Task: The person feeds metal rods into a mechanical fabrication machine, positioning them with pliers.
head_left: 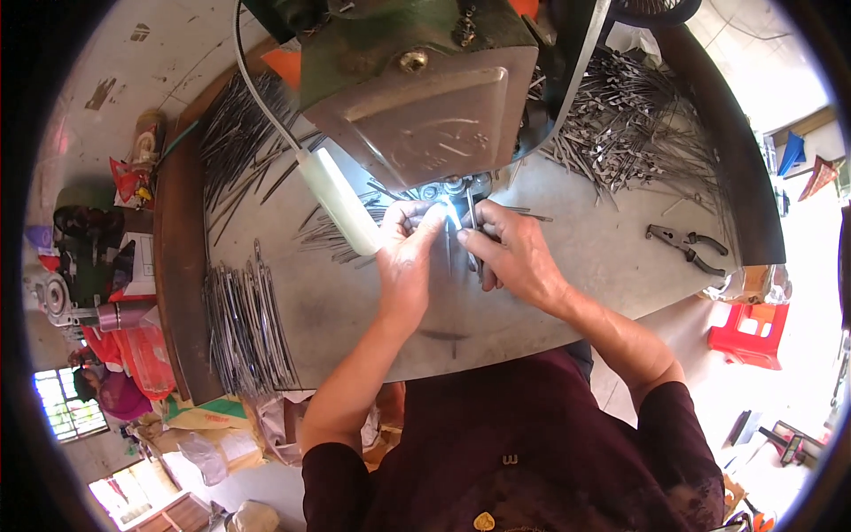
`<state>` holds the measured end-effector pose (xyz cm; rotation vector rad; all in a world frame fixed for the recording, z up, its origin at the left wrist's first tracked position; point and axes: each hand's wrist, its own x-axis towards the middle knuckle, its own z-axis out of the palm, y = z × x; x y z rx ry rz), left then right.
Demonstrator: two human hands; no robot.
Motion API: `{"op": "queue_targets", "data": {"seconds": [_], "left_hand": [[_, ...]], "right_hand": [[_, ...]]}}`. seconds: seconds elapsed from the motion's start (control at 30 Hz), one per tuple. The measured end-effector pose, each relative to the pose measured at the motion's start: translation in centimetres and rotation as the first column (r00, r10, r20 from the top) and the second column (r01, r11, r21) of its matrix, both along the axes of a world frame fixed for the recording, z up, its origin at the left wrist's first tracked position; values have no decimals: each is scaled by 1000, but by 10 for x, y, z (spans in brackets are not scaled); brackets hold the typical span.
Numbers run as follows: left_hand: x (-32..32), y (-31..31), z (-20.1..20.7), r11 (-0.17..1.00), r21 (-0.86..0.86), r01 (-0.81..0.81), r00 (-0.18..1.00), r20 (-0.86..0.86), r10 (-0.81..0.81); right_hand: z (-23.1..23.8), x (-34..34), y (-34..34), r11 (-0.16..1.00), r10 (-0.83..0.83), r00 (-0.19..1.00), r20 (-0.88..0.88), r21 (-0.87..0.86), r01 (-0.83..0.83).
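1. The right hand (514, 248) looks pinched on a thin metal strip (471, 209).
2. The left hand (408, 238) is by it; bright light hides if its fingertips meet.
3. The strip sits between the 2 hands, nearer the right, long way toward the machine (425, 115).
4. It looks gray and straight.

One machine (417, 115), one lamp (341, 204), one pair of pliers (681, 240) and one red stool (740, 347) are seen, with one left hand (409, 246) and one right hand (521, 253). Four heaps of thin metal pieces (251, 324) are counted.
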<state>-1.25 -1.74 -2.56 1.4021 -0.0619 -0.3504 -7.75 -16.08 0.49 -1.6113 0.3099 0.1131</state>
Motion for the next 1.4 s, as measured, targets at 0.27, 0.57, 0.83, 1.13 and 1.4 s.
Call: {"op": "queue_targets", "data": {"seconds": [0.27,0.57,0.83,1.13,1.4], "left_hand": [[2,-12,9,998,-65,11,1000,-16,-12],[3,-18,7,998,-69,-7,1000,-2,7],[-1,-24,0,977,-175,-125,992,-49,118],[20,-8,22,975,39,219,975,-57,-217],[-18,0,19,988,113,104,991,-98,-93]], "right_hand": [[-3,2,-5,989,-145,987,67,-28,147],[-3,3,-5,990,-120,988,98,-65,127],[-21,7,2,982,-164,973,161,-66,176],[11,16,-29,995,95,994,-56,27,-94],[-12,11,-13,965,-40,999,18,259,33]]}}
